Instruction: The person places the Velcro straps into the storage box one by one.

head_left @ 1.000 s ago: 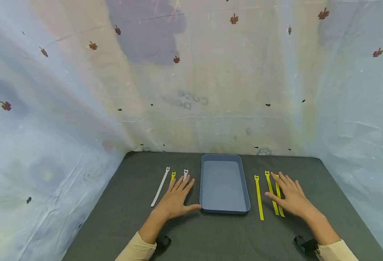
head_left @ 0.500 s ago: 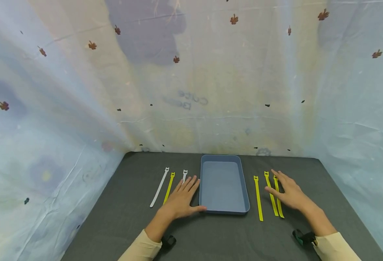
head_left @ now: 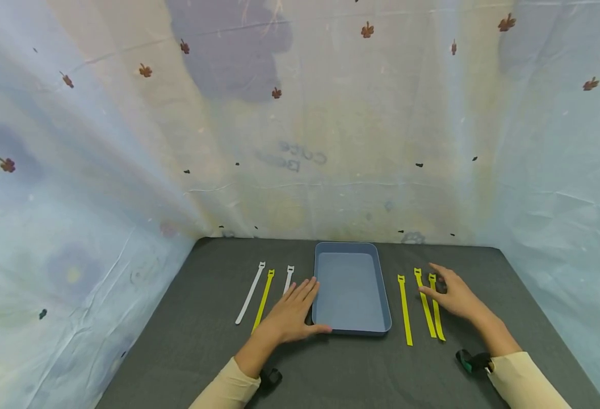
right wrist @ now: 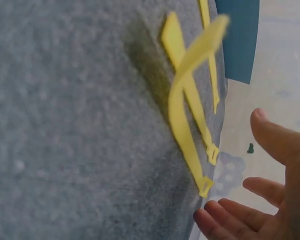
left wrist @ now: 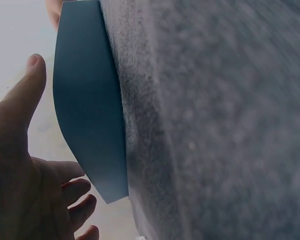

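Observation:
A blue-grey rectangular tray (head_left: pixel 351 295) lies on the dark cloth. My left hand (head_left: pixel 290 317) is spread at its near left corner, fingers fairly straight; whether it touches the tray I cannot tell. Left of the tray lie a white cable strap (head_left: pixel 250 293), a yellow strap (head_left: pixel 263 302) and another white strap (head_left: pixel 289 277), the last partly hidden by that hand. On the tray's right are three yellow straps, among them the nearest one to the tray (head_left: pixel 405 312). My right hand (head_left: pixel 458 296) hovers by the rightmost strap (right wrist: pixel 179 115), fingers slightly bent and holding nothing; that strap's near end curves upward.
The dark cloth-covered table (head_left: pixel 371 375) ends at a pale patterned curtain (head_left: pixel 300 210) behind and at both sides. Each wrist wears a black band, such as the right wristband (head_left: pixel 473 362).
My left hand has slid right toward the tray, uncovering more of the yellow strap. My right hand has shifted slightly, and its fingers have bent over the rightmost straps.

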Available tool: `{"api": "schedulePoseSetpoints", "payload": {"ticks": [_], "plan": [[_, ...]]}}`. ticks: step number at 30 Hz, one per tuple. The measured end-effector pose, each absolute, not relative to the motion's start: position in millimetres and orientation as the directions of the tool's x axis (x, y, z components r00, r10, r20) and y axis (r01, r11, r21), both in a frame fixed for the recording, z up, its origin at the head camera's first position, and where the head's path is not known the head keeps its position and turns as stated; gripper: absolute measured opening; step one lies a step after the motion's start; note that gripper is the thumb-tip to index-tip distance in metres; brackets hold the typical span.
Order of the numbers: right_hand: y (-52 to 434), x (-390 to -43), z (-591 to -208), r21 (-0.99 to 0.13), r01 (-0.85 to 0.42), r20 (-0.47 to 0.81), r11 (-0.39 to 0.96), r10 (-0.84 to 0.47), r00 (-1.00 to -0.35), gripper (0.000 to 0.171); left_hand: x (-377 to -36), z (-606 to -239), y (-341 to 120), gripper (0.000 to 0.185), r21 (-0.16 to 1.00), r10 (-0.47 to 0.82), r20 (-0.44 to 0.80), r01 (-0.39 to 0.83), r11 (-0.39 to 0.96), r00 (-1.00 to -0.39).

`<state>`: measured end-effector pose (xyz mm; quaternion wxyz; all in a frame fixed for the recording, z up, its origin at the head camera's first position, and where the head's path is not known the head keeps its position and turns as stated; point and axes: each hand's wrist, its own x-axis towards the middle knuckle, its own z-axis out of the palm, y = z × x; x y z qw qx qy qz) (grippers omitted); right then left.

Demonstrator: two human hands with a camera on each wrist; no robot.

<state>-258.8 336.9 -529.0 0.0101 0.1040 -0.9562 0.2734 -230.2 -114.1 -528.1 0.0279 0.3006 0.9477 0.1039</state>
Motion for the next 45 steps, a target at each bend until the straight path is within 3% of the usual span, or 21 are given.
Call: {"api": "schedulePoseSetpoints", "payload": {"ticks": [20, 37, 45], "plan": [[362, -276, -547, -0.663, -0.094, 0.05, 0.743, -0.081, -0.995, 0.057, -231, -531, -110, 0.117, 0.252, 0.575, -0.011, 0.554, 0.794, -0.818], [368, -291, -548, -0.692, 0.047, -0.058, 0.72, 0.01, -0.998, 0.048, -237, -532, -116, 0.117, 0.242, 0.571, -0.026, 0.549, 0.8, -0.821], [364, -293, -546, -0.682, 0.054, -0.047, 0.73, 0.029, -0.998, 0.04, -237, -527, -112, 0.119, 0.246, 0.568, -0.035, 0.544, 0.802, -0.822]]}}
